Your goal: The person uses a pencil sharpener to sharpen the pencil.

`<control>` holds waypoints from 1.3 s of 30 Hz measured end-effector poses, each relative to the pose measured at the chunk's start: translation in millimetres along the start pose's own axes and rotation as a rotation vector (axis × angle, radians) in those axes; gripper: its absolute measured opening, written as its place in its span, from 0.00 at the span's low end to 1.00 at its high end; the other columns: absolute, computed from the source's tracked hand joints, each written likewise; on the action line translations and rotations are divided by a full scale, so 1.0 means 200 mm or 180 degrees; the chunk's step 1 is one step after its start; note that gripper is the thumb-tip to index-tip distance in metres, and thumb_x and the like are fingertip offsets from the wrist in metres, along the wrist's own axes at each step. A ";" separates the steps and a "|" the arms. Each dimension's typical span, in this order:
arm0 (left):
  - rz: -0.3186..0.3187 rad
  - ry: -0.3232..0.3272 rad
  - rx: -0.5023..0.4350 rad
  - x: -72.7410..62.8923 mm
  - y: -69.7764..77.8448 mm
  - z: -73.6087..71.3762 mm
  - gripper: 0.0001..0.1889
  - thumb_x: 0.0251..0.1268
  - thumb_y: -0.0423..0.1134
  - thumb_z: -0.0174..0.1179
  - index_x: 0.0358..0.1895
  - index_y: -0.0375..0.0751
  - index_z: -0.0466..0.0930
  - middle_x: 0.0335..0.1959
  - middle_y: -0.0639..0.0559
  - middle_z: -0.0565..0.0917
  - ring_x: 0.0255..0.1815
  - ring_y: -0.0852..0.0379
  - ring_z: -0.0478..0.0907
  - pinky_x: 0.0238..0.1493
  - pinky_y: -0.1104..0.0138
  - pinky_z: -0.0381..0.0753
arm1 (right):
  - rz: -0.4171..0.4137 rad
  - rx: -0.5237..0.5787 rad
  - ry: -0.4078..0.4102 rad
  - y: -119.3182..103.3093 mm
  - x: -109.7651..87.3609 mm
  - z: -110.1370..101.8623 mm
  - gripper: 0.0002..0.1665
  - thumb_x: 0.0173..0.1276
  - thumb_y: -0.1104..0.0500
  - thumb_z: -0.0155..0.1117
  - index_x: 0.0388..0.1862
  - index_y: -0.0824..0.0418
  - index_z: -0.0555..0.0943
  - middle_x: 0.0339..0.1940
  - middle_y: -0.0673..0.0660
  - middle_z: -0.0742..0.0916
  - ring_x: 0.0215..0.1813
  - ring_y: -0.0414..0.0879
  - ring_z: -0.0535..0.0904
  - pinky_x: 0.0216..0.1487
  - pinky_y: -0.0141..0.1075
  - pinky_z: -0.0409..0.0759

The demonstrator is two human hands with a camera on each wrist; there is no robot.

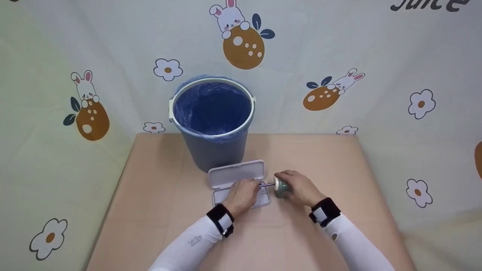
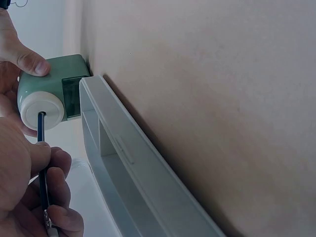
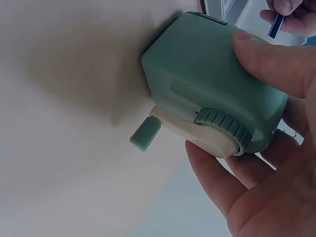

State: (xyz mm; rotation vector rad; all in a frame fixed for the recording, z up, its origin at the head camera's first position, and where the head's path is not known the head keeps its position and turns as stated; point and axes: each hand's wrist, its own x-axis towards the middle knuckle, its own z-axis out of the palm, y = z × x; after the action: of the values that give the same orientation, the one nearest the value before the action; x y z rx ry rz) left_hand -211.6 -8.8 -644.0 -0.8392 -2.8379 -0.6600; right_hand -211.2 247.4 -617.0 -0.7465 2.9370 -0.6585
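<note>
My left hand (image 1: 243, 194) grips a dark pencil (image 2: 41, 131) with a metal band near its back end. The pencil's front end sits in the round white face of a green crank pencil sharpener (image 3: 212, 69). My right hand (image 1: 303, 188) holds the sharpener's body, thumb on one side and fingers on the other. On the sharpener's opposite end, a cream crank (image 3: 190, 133) with a green knob shows in the right wrist view. Beneath my left hand lies an open pale pencil case (image 1: 264, 197), its lid (image 1: 237, 175) raised toward the bin; the hand hides part of its inside.
A grey-blue bin (image 1: 216, 152) with a blue liner stands behind the pencil case, close to the lid. The table (image 1: 162, 210) has a peach cover. Patterned curtains (image 1: 286, 45) enclose its back and sides.
</note>
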 end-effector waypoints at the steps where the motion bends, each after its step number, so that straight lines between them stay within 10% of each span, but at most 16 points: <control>1: 0.0001 -0.0007 0.0001 0.00 0.00 0.00 0.04 0.81 0.38 0.66 0.46 0.46 0.91 0.38 0.51 0.95 0.38 0.48 0.93 0.38 0.54 0.90 | -0.0016 -0.0018 0.0009 0.00 0.00 0.00 0.42 0.61 0.66 0.87 0.75 0.61 0.83 0.68 0.63 0.90 0.69 0.63 0.88 0.72 0.60 0.86; 39: 0.0311 -0.0054 0.0278 0.12 0.03 0.06 0.09 0.69 0.29 0.68 0.30 0.45 0.88 0.29 0.54 0.89 0.29 0.52 0.87 0.29 0.61 0.84 | -0.0283 -0.0199 0.0092 0.03 0.01 -0.01 0.40 0.55 0.65 0.91 0.68 0.59 0.88 0.63 0.60 0.94 0.64 0.59 0.92 0.67 0.55 0.90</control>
State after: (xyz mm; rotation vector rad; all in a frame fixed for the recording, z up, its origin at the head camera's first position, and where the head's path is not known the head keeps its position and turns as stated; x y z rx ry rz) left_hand -228.9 12.4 -647.3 -0.9657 -2.7961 -0.5148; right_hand -216.4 251.5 -617.1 -0.8855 2.9779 -0.5907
